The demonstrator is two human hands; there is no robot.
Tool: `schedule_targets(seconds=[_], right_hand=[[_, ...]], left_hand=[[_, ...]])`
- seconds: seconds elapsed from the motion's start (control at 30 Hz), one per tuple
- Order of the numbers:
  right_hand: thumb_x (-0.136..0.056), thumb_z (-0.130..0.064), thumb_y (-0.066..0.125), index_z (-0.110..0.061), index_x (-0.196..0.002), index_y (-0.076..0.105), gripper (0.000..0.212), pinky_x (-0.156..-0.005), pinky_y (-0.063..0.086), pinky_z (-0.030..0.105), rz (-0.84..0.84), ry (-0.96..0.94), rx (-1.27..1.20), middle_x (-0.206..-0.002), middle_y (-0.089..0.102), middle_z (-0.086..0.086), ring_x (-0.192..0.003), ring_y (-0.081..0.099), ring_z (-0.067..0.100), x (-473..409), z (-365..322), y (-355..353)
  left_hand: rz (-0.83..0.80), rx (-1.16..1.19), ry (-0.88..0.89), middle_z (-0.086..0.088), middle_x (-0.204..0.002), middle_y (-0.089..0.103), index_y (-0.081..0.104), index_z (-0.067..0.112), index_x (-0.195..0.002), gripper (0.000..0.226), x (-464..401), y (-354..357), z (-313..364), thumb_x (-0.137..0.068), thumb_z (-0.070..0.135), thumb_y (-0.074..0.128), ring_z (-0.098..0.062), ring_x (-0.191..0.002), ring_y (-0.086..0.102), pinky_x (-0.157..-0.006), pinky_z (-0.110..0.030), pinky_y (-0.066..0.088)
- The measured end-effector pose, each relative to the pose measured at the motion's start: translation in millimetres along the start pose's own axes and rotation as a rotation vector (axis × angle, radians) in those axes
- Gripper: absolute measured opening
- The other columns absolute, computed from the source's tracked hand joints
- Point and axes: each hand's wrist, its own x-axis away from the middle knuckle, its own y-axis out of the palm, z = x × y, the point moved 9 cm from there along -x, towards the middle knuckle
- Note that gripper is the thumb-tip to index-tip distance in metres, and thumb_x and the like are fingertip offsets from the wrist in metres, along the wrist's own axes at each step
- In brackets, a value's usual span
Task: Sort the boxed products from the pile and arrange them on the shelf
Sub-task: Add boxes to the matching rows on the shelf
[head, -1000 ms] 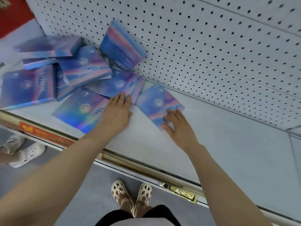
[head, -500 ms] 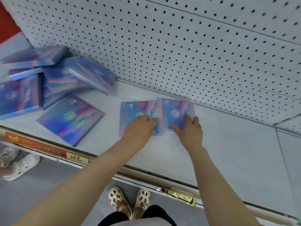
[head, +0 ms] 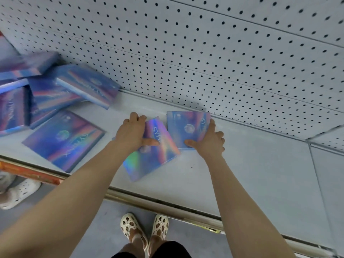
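Observation:
Two flat blue-and-purple holographic boxes are in my hands over the white shelf (head: 251, 170). My left hand (head: 133, 133) grips the left box (head: 152, 161) by its far edge, thumb across the printed face; this box is tilted, its near corner toward the shelf's front. My right hand (head: 208, 140) holds the right box (head: 186, 125) at its right edge and near corner, close to the pegboard back wall. The pile of matching boxes (head: 55, 90) lies at the left, with one box (head: 63, 140) flat and apart in front of it.
A perforated white pegboard (head: 204, 53) forms the back wall. The shelf has a metal front rail (head: 167, 202) with an orange price strip (head: 29, 172) at the left. My feet in cream clogs (head: 145, 229) stand below; another person's white shoe (head: 18, 192) is at the left.
Both hands slid the two boxes away from the pile to the right. My left hand now grips its box and tilts it; my right hand's box sits nearer the back wall.

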Motion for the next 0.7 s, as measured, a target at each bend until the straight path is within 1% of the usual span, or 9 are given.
schedule_targets(seconds=[0.07,0.13,0.17,0.23,0.3,0.33,0.43,0.6,0.7], right_hand=[[-0.062,-0.042,0.090,-0.028,-0.155,0.004,0.127,-0.097,0.038,0.048,-0.005,0.048,-0.035,-0.133,0.039,0.018,-0.125,0.042,0.039,-7,2,-7],[-0.061,-0.037,0.091,-0.018,-0.153,0.015,0.121,-0.099,0.043,0.047,-0.008,0.097,-0.140,-0.129,0.045,0.018,-0.121,0.049,0.036,-13,6,-16],[-0.062,-0.033,0.090,-0.009,-0.146,0.032,0.105,-0.095,0.048,0.046,-0.007,0.102,-0.220,-0.121,0.053,0.016,-0.113,0.056,0.032,-14,8,-21],[-0.066,-0.025,0.087,0.001,-0.111,0.064,0.057,-0.080,0.053,0.040,-0.006,0.080,-0.424,-0.096,0.067,0.013,-0.089,0.065,0.027,-9,8,-30],[-0.072,-0.020,0.080,-0.008,-0.090,0.069,0.024,-0.071,0.054,0.036,0.005,0.083,-0.608,-0.088,0.071,0.010,-0.081,0.068,0.028,5,11,-33],[-0.077,-0.016,0.075,-0.011,-0.095,0.066,0.021,-0.070,0.057,0.037,-0.020,0.093,-0.691,-0.095,0.070,0.010,-0.085,0.070,0.029,16,11,-31],[-0.088,-0.006,0.063,-0.007,-0.122,0.051,0.036,-0.068,0.062,0.039,-0.106,0.137,-0.923,-0.112,0.064,0.014,-0.093,0.070,0.032,54,9,-17],[-0.091,-0.009,0.063,-0.009,-0.119,0.051,0.031,-0.062,0.061,0.030,0.210,0.155,-1.095,-0.107,0.063,0.009,-0.088,0.068,0.025,124,30,-28],[-0.091,-0.012,0.065,-0.010,-0.116,0.054,0.028,-0.066,0.061,0.030,0.379,0.175,-1.134,-0.101,0.063,0.005,-0.084,0.067,0.022,170,44,-34]], left_hand=[[0.023,0.088,0.002,-0.008,-0.108,0.043,0.052,0.014,-0.123,0.079,8,-7,-4,-0.067,0.065,0.074,-0.034,-0.099,0.053,-0.083,-0.038,0.045],[0.050,0.185,0.000,-0.008,-0.105,0.052,0.058,0.015,-0.115,0.059,14,-18,-7,-0.076,0.058,0.072,-0.032,-0.097,0.056,-0.080,-0.035,0.042],[0.064,0.239,-0.011,-0.007,-0.103,0.058,0.060,0.016,-0.110,0.051,18,-23,-9,-0.080,0.056,0.069,-0.030,-0.096,0.057,-0.079,-0.035,0.042],[0.088,0.367,-0.043,-0.002,-0.090,0.064,0.062,0.019,-0.099,0.043,24,-32,-17,-0.080,0.058,0.061,-0.026,-0.088,0.059,-0.073,-0.034,0.042],[0.102,0.494,-0.034,0.001,-0.082,0.062,0.062,0.023,-0.093,0.031,33,-37,-23,-0.086,0.053,0.056,-0.022,-0.079,0.056,-0.066,-0.032,0.038],[0.113,0.572,-0.027,0.002,-0.081,0.062,0.062,0.024,-0.091,0.027,38,-37,-27,-0.089,0.050,0.057,-0.020,-0.075,0.054,-0.064,-0.032,0.037],[0.150,0.869,-0.047,0.002,-0.081,0.063,0.064,0.023,-0.091,0.026,52,-30,-44,-0.088,0.048,0.059,-0.017,-0.070,0.052,-0.063,-0.031,0.039],[0.183,1.141,-0.060,0.004,-0.073,0.058,0.062,0.024,-0.086,0.014,76,-32,-57,-0.096,0.033,0.058,-0.013,-0.065,0.048,-0.056,-0.026,0.043],[0.147,1.209,-0.044,0.003,-0.074,0.058,0.060,0.023,-0.083,0.018,89,-38,-52,-0.099,0.029,0.055,-0.010,-0.060,0.049,-0.052,-0.018,0.044]])
